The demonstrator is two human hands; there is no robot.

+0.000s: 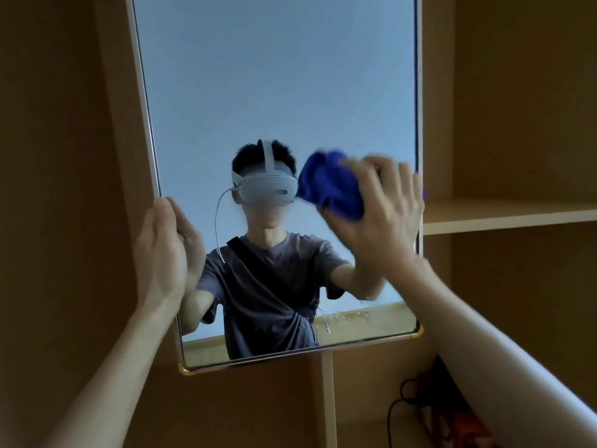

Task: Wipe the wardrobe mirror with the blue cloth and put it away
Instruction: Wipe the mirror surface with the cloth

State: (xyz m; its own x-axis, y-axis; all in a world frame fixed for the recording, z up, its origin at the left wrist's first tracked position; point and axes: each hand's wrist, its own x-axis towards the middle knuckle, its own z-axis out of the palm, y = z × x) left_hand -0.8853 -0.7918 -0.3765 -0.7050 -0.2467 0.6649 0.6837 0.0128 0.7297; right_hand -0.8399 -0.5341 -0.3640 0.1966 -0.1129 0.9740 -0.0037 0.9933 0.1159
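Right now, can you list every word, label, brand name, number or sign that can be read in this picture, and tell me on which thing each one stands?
No readable text anywhere in this view.
Headset in the mirror reflection: no legible marking.
Blue cloth, held by the right hand: plain.
Left hand grips the mirror frame: bare.
Dark items beside the cables, low in the wardrobe: too dim and blurred to read.

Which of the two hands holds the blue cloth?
The right hand presses the bunched blue cloth against the mirror. The left hand holds only the mirror's left edge.
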